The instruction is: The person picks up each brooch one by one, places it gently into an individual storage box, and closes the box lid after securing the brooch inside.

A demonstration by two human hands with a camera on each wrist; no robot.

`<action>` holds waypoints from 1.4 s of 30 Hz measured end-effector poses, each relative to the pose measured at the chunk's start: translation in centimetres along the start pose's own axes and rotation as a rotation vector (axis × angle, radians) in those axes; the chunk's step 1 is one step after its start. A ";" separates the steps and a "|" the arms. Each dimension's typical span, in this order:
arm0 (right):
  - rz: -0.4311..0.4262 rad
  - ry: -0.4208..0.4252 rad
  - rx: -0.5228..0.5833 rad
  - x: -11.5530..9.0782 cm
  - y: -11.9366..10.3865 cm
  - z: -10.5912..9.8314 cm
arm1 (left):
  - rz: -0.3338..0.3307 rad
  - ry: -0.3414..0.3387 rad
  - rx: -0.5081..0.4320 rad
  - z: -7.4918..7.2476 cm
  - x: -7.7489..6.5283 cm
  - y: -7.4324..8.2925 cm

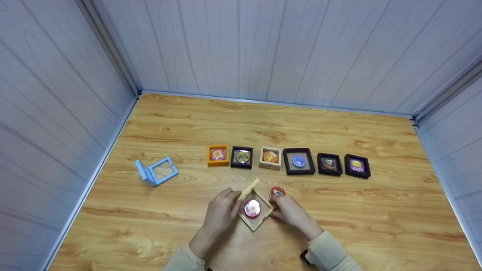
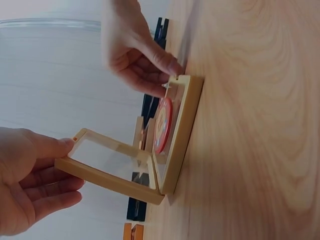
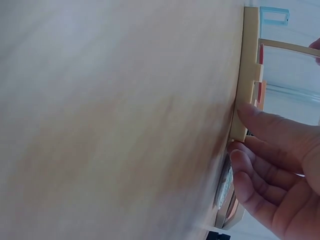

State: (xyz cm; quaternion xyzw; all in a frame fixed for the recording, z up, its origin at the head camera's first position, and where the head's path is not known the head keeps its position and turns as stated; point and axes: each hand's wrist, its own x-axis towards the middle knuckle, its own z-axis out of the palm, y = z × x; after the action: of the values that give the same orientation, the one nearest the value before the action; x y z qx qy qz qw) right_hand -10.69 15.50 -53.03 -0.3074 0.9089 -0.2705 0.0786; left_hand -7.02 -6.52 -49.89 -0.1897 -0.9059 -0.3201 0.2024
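A pale-yellow hinged display frame (image 1: 264, 219) stands open on the wooden table, with clear film in both halves. On the film of its lower half lies a round red badge (image 1: 252, 208), shiny under the light. My left hand (image 1: 220, 210) pinches the edge of the raised lid (image 2: 107, 176) between thumb and fingers. At the lower half's right corner, my right hand (image 1: 292, 215) grips the rim, its thumb (image 3: 255, 116) on the outer side. A second round red badge (image 1: 277, 191) with a white figure lies just beyond the right hand, partly covered by it.
Behind my hands runs a row of closed display frames holding round badges: orange (image 1: 218, 163), beige (image 1: 269, 165) and several dark ones (image 1: 299, 172). An open blue frame (image 1: 165, 179) stands at the left. A small dark object (image 1: 305, 257) lies by the right sleeve. Walls enclose the table.
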 end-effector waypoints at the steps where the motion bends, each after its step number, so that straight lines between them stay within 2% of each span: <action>1: -0.002 -0.001 0.003 0.0 0.0 0.0 | 0.001 -0.008 -0.009 0.0 -0.1 0.1; 8: -0.005 0.007 -0.003 0.1 0.0 -0.1 | 0.014 -0.087 -0.038 0.7 -0.7 1.2; 14: -0.004 0.015 -0.010 0.0 0.1 -0.1 | 0.009 -0.188 -0.043 1.5 -1.3 1.9; 24: 0.005 0.016 -0.046 0.1 0.1 -0.2 | 0.032 -0.346 0.089 3.1 -2.0 2.5; 35: 0.008 -0.008 -0.018 0.3 0.0 -0.2 | 0.085 -0.433 0.244 4.5 -2.1 2.8; 42: 0.001 0.000 -0.019 0.2 0.0 -0.1 | 0.110 -0.437 0.296 4.9 -2.3 2.9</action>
State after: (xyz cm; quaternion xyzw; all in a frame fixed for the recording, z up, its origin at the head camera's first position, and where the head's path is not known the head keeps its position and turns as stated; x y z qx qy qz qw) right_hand -10.88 15.43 -52.89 -0.3076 0.9116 -0.2620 0.0759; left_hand -4.93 -1.73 -53.01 -0.2713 -0.9534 -0.1241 0.0447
